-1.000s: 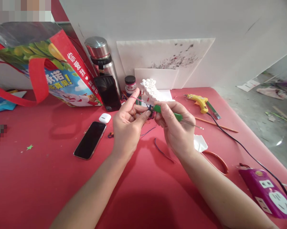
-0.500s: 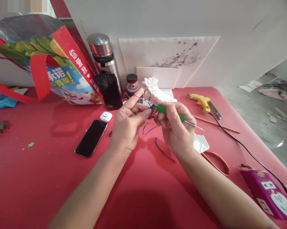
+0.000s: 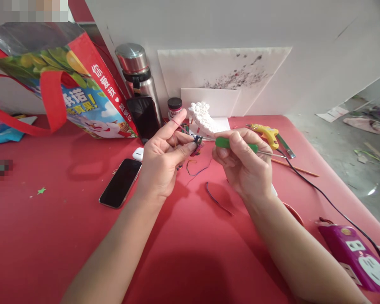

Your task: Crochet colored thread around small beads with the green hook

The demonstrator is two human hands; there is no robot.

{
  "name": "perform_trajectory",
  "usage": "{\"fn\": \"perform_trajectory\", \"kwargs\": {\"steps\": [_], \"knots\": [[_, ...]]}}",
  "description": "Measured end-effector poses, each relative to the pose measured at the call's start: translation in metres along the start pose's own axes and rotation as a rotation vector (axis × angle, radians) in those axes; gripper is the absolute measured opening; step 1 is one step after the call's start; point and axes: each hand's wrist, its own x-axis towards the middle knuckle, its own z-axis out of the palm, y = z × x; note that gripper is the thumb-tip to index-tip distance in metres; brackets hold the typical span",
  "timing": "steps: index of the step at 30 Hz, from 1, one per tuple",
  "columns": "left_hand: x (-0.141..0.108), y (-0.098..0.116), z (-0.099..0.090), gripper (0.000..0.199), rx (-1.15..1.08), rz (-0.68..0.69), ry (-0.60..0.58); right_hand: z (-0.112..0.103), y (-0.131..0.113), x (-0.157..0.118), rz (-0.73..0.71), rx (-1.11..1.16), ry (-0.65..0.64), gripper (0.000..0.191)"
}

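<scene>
Green-handled tool (image 3: 223,142) shifted rightward; left fingers (image 3: 182,153) pinch thread bundle (image 3: 198,145).

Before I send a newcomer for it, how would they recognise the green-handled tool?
Above the red table, find the right hand. It grips the green-handled tool, whose thin metal shaft points right. Unlike the yellow glue gun behind it, this tool is slim and straight.
</scene>
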Motion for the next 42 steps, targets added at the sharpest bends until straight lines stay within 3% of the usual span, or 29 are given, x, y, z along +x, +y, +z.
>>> {"fn": "perform_trajectory", "kwargs": {"steps": [10, 21, 33, 42], "knots": [[-0.003, 0.007, 0.003, 0.049, 0.019, 0.044, 0.0, -0.002, -0.008, 0.003, -0.027, -0.029, 0.023, 0.024], [-0.002, 0.013, -0.004, 0.059, 0.099, 0.027, -0.054, -0.01, -0.022, 0.009, -0.011, -0.061, -0.034, 0.023], [-0.003, 0.007, -0.002, 0.052, 0.119, 0.051, -0.091, -0.008, -0.016, 0.01, 0.115, 0.076, -0.093, 0.02], [-0.007, 0.009, 0.003, 0.056, 0.154, 0.083, -0.063, -0.009, -0.014, 0.01, 0.084, 0.077, -0.055, 0.02]]}}
